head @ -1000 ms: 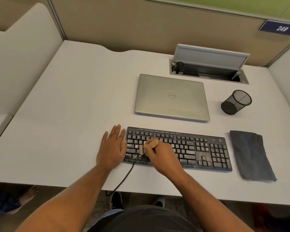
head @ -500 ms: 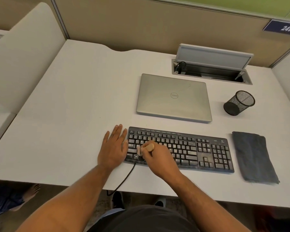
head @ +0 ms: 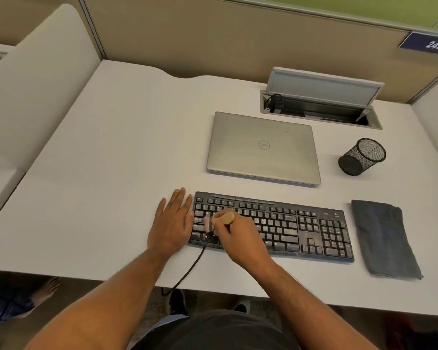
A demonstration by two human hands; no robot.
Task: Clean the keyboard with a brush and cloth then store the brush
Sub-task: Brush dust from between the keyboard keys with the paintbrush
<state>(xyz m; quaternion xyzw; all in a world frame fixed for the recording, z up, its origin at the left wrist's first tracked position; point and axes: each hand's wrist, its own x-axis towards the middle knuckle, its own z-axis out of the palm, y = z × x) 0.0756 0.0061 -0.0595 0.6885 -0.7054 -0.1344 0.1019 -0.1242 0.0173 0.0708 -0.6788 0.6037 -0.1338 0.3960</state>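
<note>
Both hands are at the left end of the black full-size wired keyboard (head: 273, 224), which lies on the white table (head: 106, 173) close to its near edge. Flat and relaxed, the left hand (head: 171, 223) rests palm down on the table with its fingers straight and held together, its inner side touching the keyboard's left edge; it holds nothing. Curled into a fist, the right hand (head: 240, 238) grips a small brush with a rounded light wooden handle (head: 224, 218). The handle's butt sticks up out of the fist, and the brush's pale pinkish collar and dark bristles point down and to the left onto the keys in the keyboard's lower left corner. Exactly which keys the bristles touch cannot be told.

A black cable (head: 187, 270) leaves the keyboard's near edge under the hands and drops over the table's front edge. Just right of the keyboard, near but apart from it, lies a folded dark grey-blue cloth (head: 384, 238), flat on the table. Behind the keyboard sits a closed silver laptop (head: 263, 147) with a round logo on its lid. To the laptop's right stands a black wire-mesh pen cup (head: 363, 156), seen tilted by the wide lens. At the back of the table a grey cable hatch (head: 321, 104) stands with its lid raised. On the partition at upper right hangs a dark blue number plate reading 249 (head: 427, 44).
</note>
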